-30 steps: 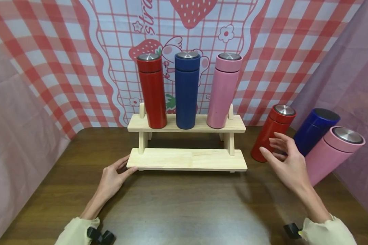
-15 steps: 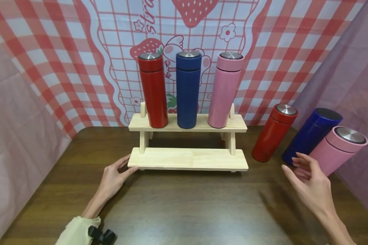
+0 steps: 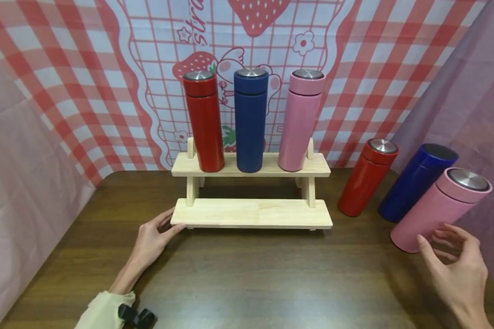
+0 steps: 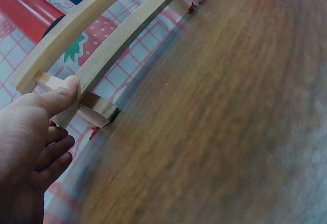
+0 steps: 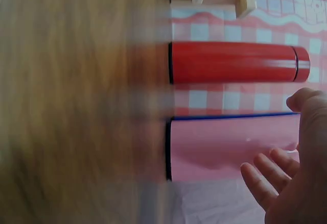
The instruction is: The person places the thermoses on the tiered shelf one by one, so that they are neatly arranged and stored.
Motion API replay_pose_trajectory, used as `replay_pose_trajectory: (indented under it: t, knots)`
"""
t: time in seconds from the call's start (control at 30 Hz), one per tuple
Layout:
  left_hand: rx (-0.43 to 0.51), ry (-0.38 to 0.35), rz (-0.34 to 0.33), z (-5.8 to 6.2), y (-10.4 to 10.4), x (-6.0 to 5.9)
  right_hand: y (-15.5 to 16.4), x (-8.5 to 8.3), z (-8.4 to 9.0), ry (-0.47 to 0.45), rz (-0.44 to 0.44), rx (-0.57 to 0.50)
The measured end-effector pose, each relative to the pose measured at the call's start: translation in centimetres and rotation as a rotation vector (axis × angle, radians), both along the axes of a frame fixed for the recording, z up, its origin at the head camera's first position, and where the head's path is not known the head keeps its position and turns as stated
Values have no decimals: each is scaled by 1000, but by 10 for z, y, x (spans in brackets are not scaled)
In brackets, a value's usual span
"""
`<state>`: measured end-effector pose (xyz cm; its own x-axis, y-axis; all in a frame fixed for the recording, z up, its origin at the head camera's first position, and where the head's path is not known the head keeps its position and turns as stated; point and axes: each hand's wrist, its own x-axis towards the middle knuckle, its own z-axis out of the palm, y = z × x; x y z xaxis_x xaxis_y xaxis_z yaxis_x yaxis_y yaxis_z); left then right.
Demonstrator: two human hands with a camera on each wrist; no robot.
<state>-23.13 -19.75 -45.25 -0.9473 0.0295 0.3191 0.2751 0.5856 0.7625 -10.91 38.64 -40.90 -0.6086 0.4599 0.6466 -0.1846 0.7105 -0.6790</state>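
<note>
In the head view my left hand (image 3: 151, 242) holds the left end of the lower board of a two-tier wooden shelf (image 3: 251, 214). The left wrist view shows the thumb (image 4: 64, 95) on the board's edge. Red (image 3: 206, 128), blue (image 3: 251, 128) and pink (image 3: 299, 130) thermos bottles stand upright on the upper tier. At the right, my right hand (image 3: 461, 269) is near the lower part of another pink thermos (image 3: 432, 214), its fingers loosely bent and spread. Whether they touch it is hard to tell.
Left of that pink bottle, a glossy dark blue thermos (image 3: 416, 185) and a red thermos (image 3: 364, 183) stand on the brown wooden table (image 3: 247, 278). A checked strawberry cloth (image 3: 366, 55) hangs behind, and pink curtains (image 3: 477, 114) close off the sides.
My right hand has moved right and toward me, from in front of the loose red thermos, past the blue one, to the pink one. The left hand and bottles have stayed put.
</note>
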Motion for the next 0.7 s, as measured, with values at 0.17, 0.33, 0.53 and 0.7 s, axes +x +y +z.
replay_pose_trajectory:
  t: [0.17, 0.33, 0.53, 0.7]
  knots:
    - [-8, -1, 4, 0, -1, 0, 12, -2, 3, -83, -68, -84]
    - [-8, 5, 6, -1, -2, 0, 18, -9, 7, -169, -79, -169]
    - [-6, -7, 9, -2, -2, 0, 25, -18, 8, -290, -132, -192]
    - [1, -10, 5, 0, -1, -2, 29, -23, 9, -381, -144, -191]
